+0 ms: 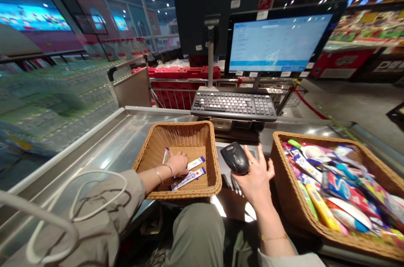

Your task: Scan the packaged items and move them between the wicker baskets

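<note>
My left hand (pixel 177 163) reaches down into a wicker basket (pixel 215 166), its fingers curled together over several slim blue-and-white packets. One packet (pixel 189 178) lies just below the hand and another (pixel 196 162) to its right. What the fingertips grip, if anything, is hidden beneath the hand. To the right of this basket, my right hand (pixel 254 176) is spread against a black handheld barcode scanner (pixel 235 158). The thumb and index finger are at the scanner's near right side, while the other fingers stretch upward, apart from it.
At right stands a second wicker basket (pixel 284 174) heaped with colourful packaged goods. A keyboard (pixel 233 105) and a lit monitor (pixel 277 44) are beyond the metal counter (pixel 126 132). A pale cable (pixel 78 178) loops over my left sleeve. Wrapped bottles (pixel 63 94) are stacked at left.
</note>
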